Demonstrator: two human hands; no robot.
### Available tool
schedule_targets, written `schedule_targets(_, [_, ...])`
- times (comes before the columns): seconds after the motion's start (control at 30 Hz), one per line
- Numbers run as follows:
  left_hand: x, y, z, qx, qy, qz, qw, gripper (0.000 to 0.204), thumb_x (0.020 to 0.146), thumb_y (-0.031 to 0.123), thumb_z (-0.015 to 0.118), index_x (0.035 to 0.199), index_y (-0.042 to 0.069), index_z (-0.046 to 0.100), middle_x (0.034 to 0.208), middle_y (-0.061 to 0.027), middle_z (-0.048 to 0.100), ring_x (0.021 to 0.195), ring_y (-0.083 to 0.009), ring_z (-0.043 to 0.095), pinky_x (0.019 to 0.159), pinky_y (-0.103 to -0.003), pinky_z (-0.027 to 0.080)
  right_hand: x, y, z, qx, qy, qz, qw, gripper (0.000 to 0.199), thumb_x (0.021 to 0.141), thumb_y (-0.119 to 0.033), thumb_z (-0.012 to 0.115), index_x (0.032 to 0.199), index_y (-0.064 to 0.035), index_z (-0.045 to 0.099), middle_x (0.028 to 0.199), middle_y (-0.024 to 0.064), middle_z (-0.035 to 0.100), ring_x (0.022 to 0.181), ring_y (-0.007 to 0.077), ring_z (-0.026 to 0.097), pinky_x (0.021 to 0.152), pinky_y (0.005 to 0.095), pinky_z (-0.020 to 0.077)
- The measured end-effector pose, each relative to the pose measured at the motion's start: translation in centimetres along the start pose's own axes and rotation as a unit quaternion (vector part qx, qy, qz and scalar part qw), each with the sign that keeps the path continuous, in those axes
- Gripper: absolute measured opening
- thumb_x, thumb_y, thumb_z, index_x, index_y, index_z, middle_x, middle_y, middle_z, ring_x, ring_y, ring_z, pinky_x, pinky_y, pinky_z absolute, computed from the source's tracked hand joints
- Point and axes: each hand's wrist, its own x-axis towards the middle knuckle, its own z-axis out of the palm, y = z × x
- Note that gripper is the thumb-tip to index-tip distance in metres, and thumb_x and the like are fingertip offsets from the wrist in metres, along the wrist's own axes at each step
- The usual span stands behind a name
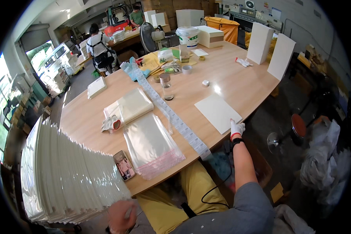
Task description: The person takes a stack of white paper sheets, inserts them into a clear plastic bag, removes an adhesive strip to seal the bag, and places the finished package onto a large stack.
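Note:
My right hand [238, 128], in a white glove with a red cuff, grips the near right corner of a flat white board [216, 111] lying at the table's right front edge. My left hand [122, 216] is bare and low beside my lap, smeared by motion, so its fingers do not show clearly. It is nearest to a tall stack of clear-wrapped white boards [74, 171] on the left. On the table before me lie clear plastic bags [150, 140] with pink-edged flaps, beside a long strip of printed labels [171, 115].
A phone [124, 165] lies by the front edge. A glass jar [166, 87], a tape roll [187, 69] and a white bucket [188, 37] stand farther back. White boards [280, 56] stand upright at the right. A stool [298, 126] is beside the table. Two people work beyond.

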Motion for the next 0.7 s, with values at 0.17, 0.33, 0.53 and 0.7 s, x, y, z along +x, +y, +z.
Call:
schedule_targets(0.17, [9.7, -6.3, 12.8, -0.127, -0.014, -0.06, 0.99, 0.023, 0.081, 0.011, 0.058, 0.101, 0.001, 0.057, 0.09, -0.0164, 0.061, 0.084, -0.0328, 0.059, 0.073, -0.036, 0.047, 5.9, 7.5, 0.6, 0.142, -0.105, 0.001, 0.984, 0.041, 0.075, -0.026, 0.067, 0.102, 0.0011, 0.05, 0.1, 0.0179, 0.059, 0.093, 0.0297, 0.059, 0.078, 0.0389, 0.0479])
schedule_targets(0.33, [15.2, -13.7, 21.7, 0.124, 0.034, -0.039, 0.991, 0.025, 0.075, 0.007, 0.054, 0.099, 0.001, 0.054, 0.1, -0.0179, 0.056, 0.09, -0.0343, 0.055, 0.076, -0.039, 0.046, 5.4, 9.9, -2.2, 0.464, -0.324, 0.148, 0.811, 0.024, 0.084, -0.019, 0.057, 0.104, -0.0082, 0.051, 0.092, 0.0049, 0.058, 0.084, 0.0208, 0.059, 0.07, 0.0386, 0.0509])
schedule_targets(0.53, [18.1, -15.1, 23.7, 0.279, -0.025, -0.046, 0.959, 0.011, 0.073, 0.009, 0.054, 0.079, 0.002, 0.059, 0.082, -0.0154, 0.057, 0.078, -0.0312, 0.057, 0.07, -0.04, 0.048, 2.7, 7.5, -6.6, 0.37, -0.317, 0.072, 0.87, 0.022, 0.088, -0.018, 0.049, 0.11, -0.0129, 0.049, 0.073, -0.0007, 0.053, 0.048, 0.0085, 0.047, 0.037, 0.0204, 0.0316])
schedule_targets(0.7, [18.7, -20.0, 25.1, 0.154, -0.034, -0.072, 0.985, 0.015, 0.075, 0.015, 0.055, 0.082, 0.004, 0.062, 0.079, -0.016, 0.06, 0.077, -0.0321, 0.059, 0.07, -0.04, 0.049, -2.7, 4.4, -10.2, 0.396, -0.372, -0.059, 0.838, 0.032, 0.089, -0.015, 0.046, 0.119, -0.0075, 0.043, 0.081, 0.002, 0.057, 0.052, 0.0074, 0.048, 0.04, 0.0204, 0.0358])
